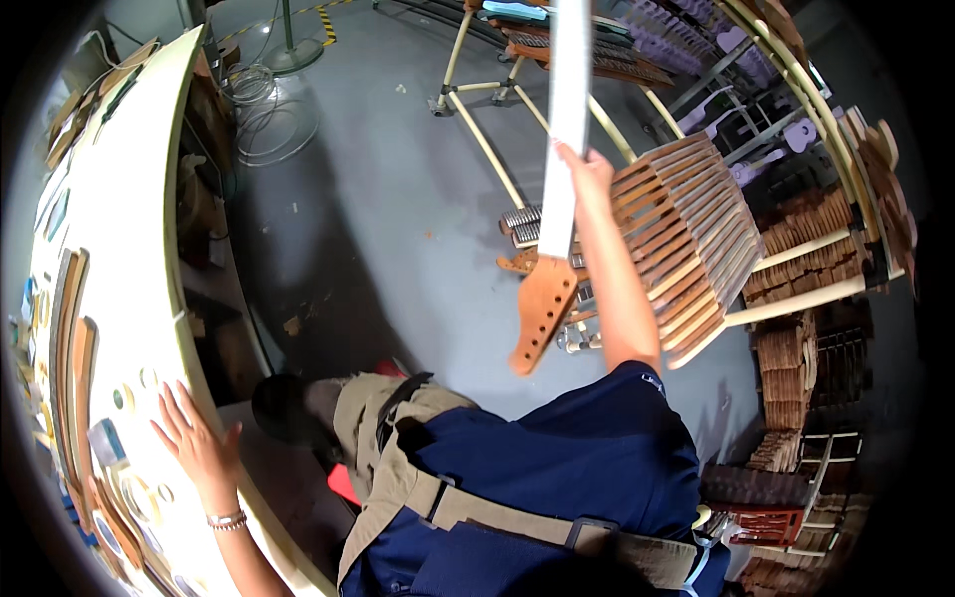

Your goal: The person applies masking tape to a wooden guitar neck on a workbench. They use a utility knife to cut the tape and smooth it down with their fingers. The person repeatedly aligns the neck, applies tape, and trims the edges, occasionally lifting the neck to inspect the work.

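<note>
My right hand (589,179), stretched out ahead, is closed round a guitar neck (565,109). Its long face looks white and bright. The orange-brown headstock (547,308), with a row of dark peg holes, hangs toward me, and the far end runs out of the top of the picture. On the left, my left hand (199,443) lies with fingers spread on or just over a pale worktable (129,209); contact is hard to tell. Beside its fingers are tape rolls (121,398) and a long brown guitar neck (84,398).
A wheeled rack (686,239) carries several necks in a row to the right of my right arm. Beyond it hang purple guitar bodies (756,169). Wooden pieces (796,368) are stacked at far right. Coiled hose or cable (274,124) lies on the grey floor near a stand base (293,58).
</note>
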Available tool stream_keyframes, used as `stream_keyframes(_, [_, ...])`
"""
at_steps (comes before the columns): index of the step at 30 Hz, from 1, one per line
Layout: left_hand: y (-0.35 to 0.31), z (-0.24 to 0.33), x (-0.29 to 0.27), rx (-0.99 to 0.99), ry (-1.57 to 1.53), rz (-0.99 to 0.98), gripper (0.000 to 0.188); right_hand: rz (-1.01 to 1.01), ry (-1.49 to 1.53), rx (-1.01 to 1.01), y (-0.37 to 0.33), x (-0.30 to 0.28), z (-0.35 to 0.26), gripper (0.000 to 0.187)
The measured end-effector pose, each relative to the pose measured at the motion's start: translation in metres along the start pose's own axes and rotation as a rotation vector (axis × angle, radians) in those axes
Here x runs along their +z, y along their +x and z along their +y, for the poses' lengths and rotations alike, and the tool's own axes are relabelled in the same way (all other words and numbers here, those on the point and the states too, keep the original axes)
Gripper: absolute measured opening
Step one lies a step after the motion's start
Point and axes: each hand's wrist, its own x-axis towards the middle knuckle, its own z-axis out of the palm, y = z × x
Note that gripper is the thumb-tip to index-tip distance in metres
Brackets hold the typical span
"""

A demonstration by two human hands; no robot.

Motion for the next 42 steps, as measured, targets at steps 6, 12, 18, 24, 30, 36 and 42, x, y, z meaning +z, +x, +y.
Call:
stream_keyframes(6, [0.009, 0.007, 0.028, -0.085, -0.021, 0.011, 0.105, 0.622, 0.148, 0.229, 0.207, -0.059, 0.041, 0.050])
stream_keyframes(12, [0.020, 0.024, 0.031, -0.114, 0.161, 0.095, 0.096, 0.750, -0.214, 0.400, 0.284, -0.100, 0.038, 0.049])
stream_keyframes(18, [0.029, 0.035, 0.004, -0.177, 0.367, -0.289, 0.092, 0.649, -0.640, 0.463, 0.303, -0.101, 0.026, 0.047])
stream_keyframes(24, [0.020, 0.002, 0.034, 0.015, 0.556, -0.288, 0.088, 0.638, -1.069, 0.481, 0.356, -0.144, 0.077, 0.071])
stream_keyframes(30, [0.025, 0.021, 0.029, -0.043, 0.491, -0.250, 0.083, 0.742, -1.145, 0.558, 0.391, -0.142, 0.104, 0.043])
stream_keyframes(36, [0.030, 0.030, 0.034, -0.075, 0.411, -0.208, 0.079, 0.446, -1.847, 0.520, 0.379, -0.133, 0.083, 0.045])
stream_keyframes(42, [0.032, 0.040, 0.038, -0.087, 0.334, -0.170, 0.075, 0.018, -2.195, 0.468, 0.364, -0.134, 0.073, 0.044])
